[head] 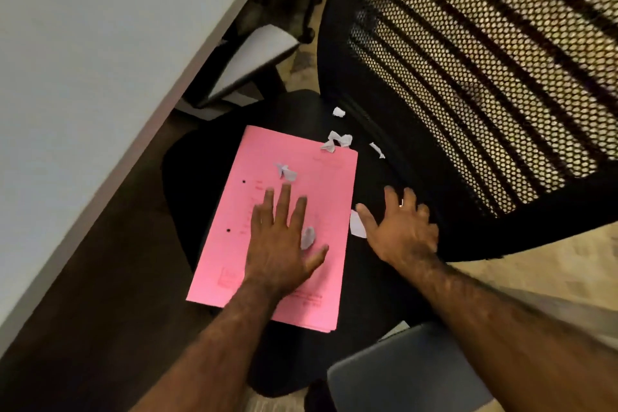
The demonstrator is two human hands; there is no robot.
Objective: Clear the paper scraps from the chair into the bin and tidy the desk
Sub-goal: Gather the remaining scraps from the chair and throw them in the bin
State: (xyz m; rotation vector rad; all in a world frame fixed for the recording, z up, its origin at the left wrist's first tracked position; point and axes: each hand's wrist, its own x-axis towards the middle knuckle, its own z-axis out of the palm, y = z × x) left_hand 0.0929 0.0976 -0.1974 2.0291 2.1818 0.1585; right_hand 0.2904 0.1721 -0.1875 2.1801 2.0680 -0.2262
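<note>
A pink folder (297, 197) lies flat on the black chair seat (384, 281). Several white paper scraps are scattered about: one on the folder (287, 171), one beside my left thumb (307, 237), a cluster at the folder's far edge (337, 141), one further back (339, 111), a strip near the backrest (377, 150), and a piece on the seat (356, 225). My left hand (279, 237) rests flat on the folder, fingers spread. My right hand (401, 231) hovers open over the seat, thumb touching the scrap there.
The chair's black mesh backrest (485, 77) rises at the right. A white desk top (83, 77) fills the left side. Grey armrests sit at the back (254, 60) and near me (408, 368). Tan carpet shows beyond. No bin is in view.
</note>
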